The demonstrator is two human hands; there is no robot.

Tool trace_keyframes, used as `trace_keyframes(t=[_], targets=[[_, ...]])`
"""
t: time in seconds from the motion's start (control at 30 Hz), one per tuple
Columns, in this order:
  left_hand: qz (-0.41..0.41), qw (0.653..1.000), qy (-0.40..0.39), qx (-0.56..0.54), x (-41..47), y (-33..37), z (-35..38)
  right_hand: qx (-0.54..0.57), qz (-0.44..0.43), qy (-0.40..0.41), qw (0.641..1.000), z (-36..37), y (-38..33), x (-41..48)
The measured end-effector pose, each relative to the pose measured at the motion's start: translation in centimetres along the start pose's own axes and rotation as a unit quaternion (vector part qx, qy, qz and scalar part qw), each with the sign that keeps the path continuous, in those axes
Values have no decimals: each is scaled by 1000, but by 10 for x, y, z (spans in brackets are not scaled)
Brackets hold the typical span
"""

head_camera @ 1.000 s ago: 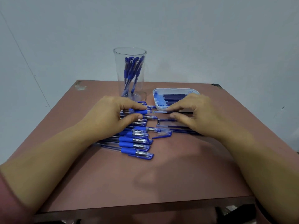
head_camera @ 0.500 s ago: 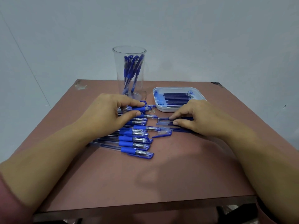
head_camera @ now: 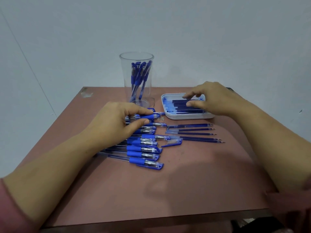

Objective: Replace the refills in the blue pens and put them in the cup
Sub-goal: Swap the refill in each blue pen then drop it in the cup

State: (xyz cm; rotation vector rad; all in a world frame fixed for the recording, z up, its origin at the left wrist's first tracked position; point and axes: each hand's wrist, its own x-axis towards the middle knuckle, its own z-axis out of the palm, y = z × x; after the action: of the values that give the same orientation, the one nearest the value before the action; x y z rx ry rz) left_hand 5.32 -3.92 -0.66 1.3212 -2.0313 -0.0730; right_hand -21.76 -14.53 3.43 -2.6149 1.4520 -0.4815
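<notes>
A row of several blue pens lies on the brown table. My left hand pinches the farthest pen's blue grip between thumb and fingers. My right hand hovers over the white tray, which holds several dark blue refills; its fingers are spread and touch the refills, holding none. Several loose refills lie on the table in front of the tray. A clear cup at the back holds several blue pens.
A loose blue pen cap lies between the pen row and the loose refills. The table's back left corner shows a worn patch. A grey wall stands behind the table.
My right hand left the loose refills on the table and moved back and up to the tray. My left hand stayed on the pen.
</notes>
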Motion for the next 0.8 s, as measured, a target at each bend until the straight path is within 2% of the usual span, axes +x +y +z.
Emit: trace_keyframes(t=[0.17, 0.37, 0.7, 0.8], targets=[[2, 1000, 0, -2, 0, -2, 1, 3, 23, -99, 995, 5, 5, 22], [15, 1000, -2, 3, 0, -2, 3, -26, 16, -122, 992, 10, 3, 29], [9, 1000, 1, -2, 0, -2, 2, 9, 3, -75, 997, 16, 7, 30], [12, 1000, -1, -7, 1, -1, 2, 34, -9, -33, 999, 8, -2, 24]])
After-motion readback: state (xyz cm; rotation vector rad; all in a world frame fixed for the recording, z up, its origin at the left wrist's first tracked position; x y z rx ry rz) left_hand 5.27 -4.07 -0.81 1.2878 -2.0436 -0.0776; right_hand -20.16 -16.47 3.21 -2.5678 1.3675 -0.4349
